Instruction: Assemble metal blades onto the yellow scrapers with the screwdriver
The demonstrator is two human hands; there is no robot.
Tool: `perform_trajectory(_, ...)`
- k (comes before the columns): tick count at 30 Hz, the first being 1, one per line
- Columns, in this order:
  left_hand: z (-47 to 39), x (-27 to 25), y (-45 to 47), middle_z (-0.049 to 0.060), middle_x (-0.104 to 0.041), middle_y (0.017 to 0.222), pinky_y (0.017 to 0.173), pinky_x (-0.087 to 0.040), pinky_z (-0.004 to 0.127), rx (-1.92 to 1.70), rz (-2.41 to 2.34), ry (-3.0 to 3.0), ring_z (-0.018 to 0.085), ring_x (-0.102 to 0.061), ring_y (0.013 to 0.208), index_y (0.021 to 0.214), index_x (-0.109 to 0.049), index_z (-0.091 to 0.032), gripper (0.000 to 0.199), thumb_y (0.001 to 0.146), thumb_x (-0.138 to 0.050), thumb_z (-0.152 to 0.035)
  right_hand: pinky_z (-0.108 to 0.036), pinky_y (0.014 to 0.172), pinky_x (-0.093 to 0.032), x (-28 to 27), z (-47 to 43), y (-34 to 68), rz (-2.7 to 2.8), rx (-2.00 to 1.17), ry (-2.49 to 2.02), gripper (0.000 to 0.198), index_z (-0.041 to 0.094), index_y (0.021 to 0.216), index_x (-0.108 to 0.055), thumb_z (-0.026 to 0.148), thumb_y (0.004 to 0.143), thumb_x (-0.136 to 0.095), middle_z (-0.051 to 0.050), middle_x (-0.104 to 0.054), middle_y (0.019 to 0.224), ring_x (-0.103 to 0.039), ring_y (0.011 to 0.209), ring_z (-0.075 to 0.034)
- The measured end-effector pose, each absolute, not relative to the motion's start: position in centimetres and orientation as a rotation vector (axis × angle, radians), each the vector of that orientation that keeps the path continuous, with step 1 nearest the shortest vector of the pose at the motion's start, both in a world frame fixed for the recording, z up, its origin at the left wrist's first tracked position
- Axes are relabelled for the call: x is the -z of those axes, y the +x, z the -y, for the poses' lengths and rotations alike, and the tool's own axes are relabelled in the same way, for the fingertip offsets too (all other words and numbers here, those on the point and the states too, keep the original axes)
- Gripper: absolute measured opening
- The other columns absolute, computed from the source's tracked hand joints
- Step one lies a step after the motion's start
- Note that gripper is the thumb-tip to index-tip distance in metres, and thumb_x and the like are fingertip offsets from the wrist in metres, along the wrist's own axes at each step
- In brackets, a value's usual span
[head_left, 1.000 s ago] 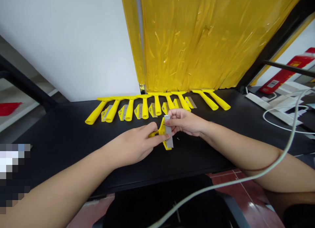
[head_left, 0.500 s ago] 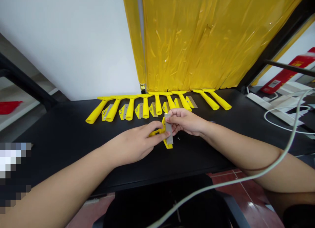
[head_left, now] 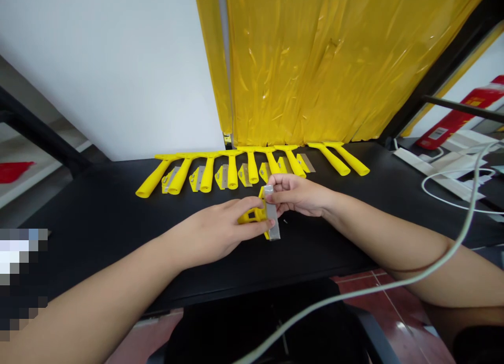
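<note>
My left hand [head_left: 220, 227] is closed on a yellow plastic scraper [head_left: 256, 214], low over the black tabletop; its fingers hide part of it. A flat grey metal blade [head_left: 273, 225] lies along the scraper's head. My right hand [head_left: 298, 195] pinches the blade's upper end between thumb and fingers, while a left fingertip touches its lower part. Whether the blade is fixed to the head I cannot tell. Just right of the blade, a small screw [head_left: 285, 221] lies on the table.
Yellow handles [head_left: 153, 179] stand in a row along the back of the black table [head_left: 110, 212], with yellow bladed pieces [head_left: 223, 176] between several of them. A pale cable [head_left: 354, 296] crosses the foreground. White parts and a red package [head_left: 459, 115] are at right.
The blade has shifted slightly down and right, covering more of the scraper head's lower end. My right hand has followed it a little. The row behind stays put.
</note>
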State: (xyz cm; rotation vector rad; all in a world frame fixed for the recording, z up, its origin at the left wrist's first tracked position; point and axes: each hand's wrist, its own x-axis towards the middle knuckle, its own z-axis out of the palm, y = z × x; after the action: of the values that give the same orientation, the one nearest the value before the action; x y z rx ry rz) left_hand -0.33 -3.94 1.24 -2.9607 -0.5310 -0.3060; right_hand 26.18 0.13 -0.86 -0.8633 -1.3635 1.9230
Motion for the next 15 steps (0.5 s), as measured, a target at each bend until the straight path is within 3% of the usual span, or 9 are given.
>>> perform_trajectory(10,3.91,-1.54,-0.39,0.009,-0.052,0.160,0.099,-0.061,0.040,0.250,0.535,-2.981,0.025,-0.066,0.123,0.151,-0.054,-0.031,0.069,0.090,-0.048,0.001,-0.024,0.061,-0.063,1.18,0.14,25.94,1.455,-1.775,-0.854,0.047,0.020,0.097,-0.054,0.036,0.079,-0.094,0.002,-0.075,0.080,-0.074,0.067,-0.013)
perform_trajectory(15,3.90,-1.84,-0.21,0.010,-0.060,0.154,0.099,-0.060,0.039,0.328,0.451,-2.960,0.022,-0.068,0.109,0.149,-0.058,-0.023,0.062,0.092,-0.047,0.002,-0.025,0.062,-0.064,1.12,0.43,25.76,1.551,-1.653,-0.824,0.046,0.021,0.101,-0.052,0.036,0.082,-0.091,0.004,-0.074,0.079,-0.073,0.065,-0.012)
